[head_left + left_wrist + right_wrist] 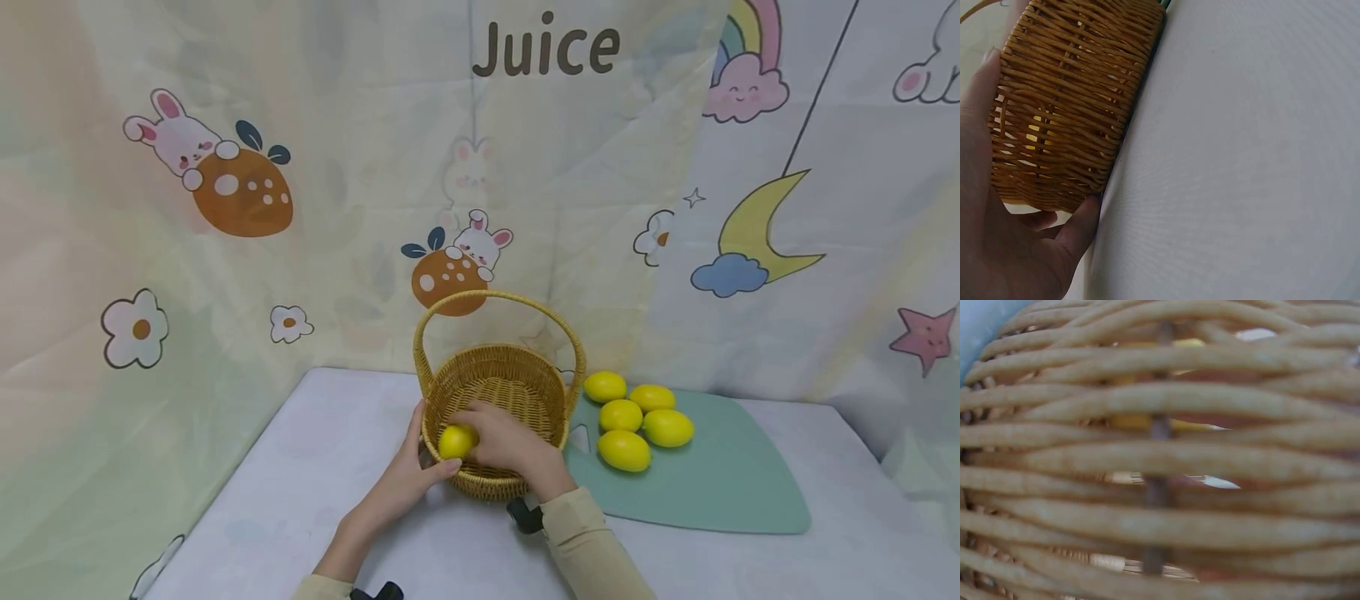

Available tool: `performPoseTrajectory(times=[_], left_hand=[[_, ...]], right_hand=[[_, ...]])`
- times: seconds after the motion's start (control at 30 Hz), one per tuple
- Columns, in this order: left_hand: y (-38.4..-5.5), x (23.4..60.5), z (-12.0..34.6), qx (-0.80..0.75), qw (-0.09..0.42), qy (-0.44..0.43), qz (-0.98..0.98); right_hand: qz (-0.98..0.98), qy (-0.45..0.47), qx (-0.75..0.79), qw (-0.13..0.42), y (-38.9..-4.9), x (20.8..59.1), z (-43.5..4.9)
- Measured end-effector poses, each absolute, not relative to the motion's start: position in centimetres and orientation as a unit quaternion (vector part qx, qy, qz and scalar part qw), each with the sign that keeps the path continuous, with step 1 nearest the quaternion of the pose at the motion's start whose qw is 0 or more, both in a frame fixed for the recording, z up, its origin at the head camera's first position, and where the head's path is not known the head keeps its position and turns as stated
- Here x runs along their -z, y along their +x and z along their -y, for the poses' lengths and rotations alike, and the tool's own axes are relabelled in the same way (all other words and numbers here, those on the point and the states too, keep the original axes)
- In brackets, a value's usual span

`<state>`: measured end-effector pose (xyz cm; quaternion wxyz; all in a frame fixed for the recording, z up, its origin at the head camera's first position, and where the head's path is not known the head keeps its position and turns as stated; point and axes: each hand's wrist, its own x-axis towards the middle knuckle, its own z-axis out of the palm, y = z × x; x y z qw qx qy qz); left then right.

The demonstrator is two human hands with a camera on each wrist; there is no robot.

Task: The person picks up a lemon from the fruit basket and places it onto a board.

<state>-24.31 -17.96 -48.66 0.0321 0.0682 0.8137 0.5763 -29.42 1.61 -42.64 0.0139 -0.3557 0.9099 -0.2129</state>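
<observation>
A woven wicker basket with a tall arched handle stands on the white table. My left hand grips its near left side, thumb at the rim; the left wrist view shows the fingers around the basket wall. Inside the basket, my right hand holds a yellow lemon near the left inner wall, with some fingertips hidden behind the fruit. In the right wrist view the wicker weave fills the picture, and bits of yellow show through its gaps.
Several more lemons lie on a green cutting board to the right of the basket. The white table extends on both sides. Behind it hangs a printed cloth backdrop.
</observation>
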Motion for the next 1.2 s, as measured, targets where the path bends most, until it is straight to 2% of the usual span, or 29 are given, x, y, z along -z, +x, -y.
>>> performPoseTrajectory(times=[0.47,0.77,1.2], left_hand=[[-24.1,48.5,17.5,-0.579,0.038,0.065,-0.812],[-24.0,48.3,17.9,-0.573,0.041,0.059,-0.816],[-24.2,48.6,17.9,-0.567,0.036,0.057,-0.821]], right_hand=[[-0.899,-0.37,0.224,0.071,-28.6,42.3,-2.7],[-0.893,-0.373,0.246,0.052,-28.3,41.9,-3.8],[-0.902,-0.346,0.26,0.007,-25.9,38.9,-6.8]])
